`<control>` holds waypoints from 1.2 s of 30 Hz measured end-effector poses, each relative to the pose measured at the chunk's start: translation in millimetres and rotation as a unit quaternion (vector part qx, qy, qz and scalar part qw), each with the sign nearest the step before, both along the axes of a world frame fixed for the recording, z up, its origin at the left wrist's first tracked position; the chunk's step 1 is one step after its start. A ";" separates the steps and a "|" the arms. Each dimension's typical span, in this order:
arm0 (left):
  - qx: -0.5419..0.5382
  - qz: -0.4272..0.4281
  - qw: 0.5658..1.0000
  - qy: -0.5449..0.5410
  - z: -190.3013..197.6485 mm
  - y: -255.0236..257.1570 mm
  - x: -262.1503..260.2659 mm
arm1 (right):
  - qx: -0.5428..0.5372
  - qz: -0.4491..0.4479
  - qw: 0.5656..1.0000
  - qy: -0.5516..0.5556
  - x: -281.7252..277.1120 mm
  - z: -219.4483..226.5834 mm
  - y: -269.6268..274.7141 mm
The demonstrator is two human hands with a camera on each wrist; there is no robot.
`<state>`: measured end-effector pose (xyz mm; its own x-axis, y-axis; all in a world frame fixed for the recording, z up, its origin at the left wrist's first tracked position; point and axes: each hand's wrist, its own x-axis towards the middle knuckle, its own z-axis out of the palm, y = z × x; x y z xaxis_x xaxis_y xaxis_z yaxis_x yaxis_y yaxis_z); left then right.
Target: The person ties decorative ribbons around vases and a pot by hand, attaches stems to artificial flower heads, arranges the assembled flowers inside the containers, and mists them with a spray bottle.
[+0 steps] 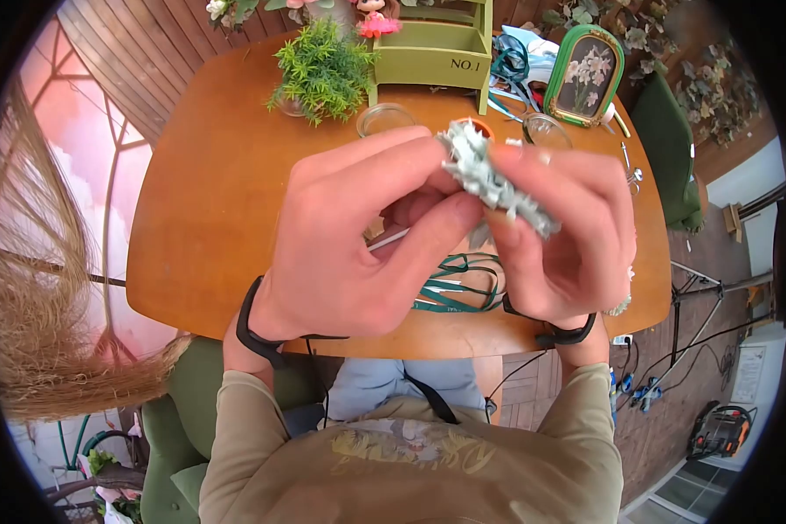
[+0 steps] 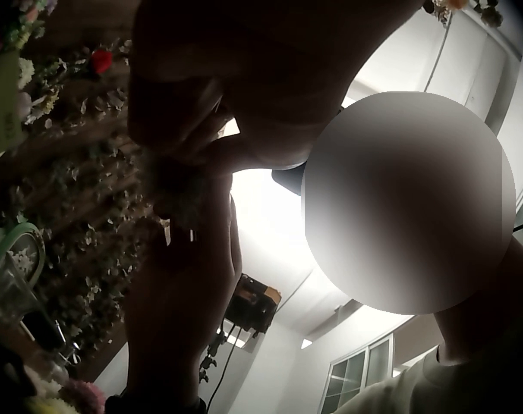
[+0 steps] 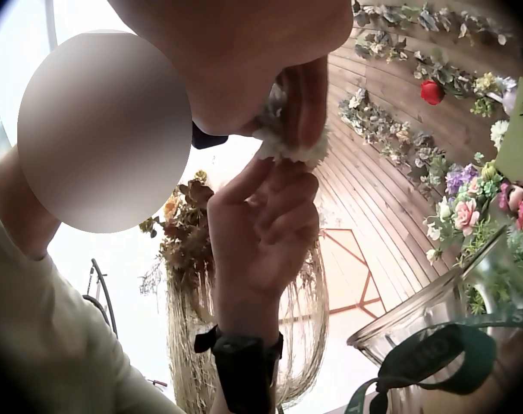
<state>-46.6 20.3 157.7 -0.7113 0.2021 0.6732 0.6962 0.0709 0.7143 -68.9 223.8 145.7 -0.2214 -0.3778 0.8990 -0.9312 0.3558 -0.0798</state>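
Under the grip is a brown wooden table. The left hand and the right hand are closed in a pinch; bodyward below them lies a looped dark green ribbon; between their fingertips is gripped a pale green ruffled piece

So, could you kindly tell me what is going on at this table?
A seated person is holding a pale, ruffled piece up over the wooden table, pinching it with the fingers of the left hand and right hand. Exactly what it is, I cannot tell. Loops of dark green ribbon lie below, and a leafy plant stands farther back.
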 end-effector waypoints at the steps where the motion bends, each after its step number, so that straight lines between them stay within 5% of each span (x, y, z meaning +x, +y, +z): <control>1: -0.055 -0.006 0.998 -0.016 2.2 -5.2 -0.8 | 0.001 0.000 1.000 -0.001 -1.9 0.4 -2.2; 5: -0.177 0.011 0.984 -0.014 8.0 -14.3 -3.2 | -0.053 0.032 0.985 -0.159 -1.5 1.7 -2.6; 8: -0.193 0.069 0.979 0.002 8.9 -21.1 -8.4 | -0.037 -0.036 0.991 -0.124 -11.1 2.2 4.9; 23: -0.230 0.081 0.968 0.057 2.6 -21.5 -4.8 | 0.001 0.004 0.999 -0.048 -10.6 -1.9 -2.9; 30: -0.266 0.081 0.960 0.034 4.9 -27.0 -3.8 | -0.023 -0.058 0.993 -0.098 -9.7 -12.5 -10.5; 32: -0.288 0.082 0.953 0.038 4.6 -30.8 -5.2 | -0.016 -0.068 0.998 -0.007 -14.9 -14.6 -12.5; 36: -0.310 0.103 0.945 0.031 6.5 -39.4 -1.3 | -0.008 -0.091 0.996 0.006 -18.0 -14.2 -15.9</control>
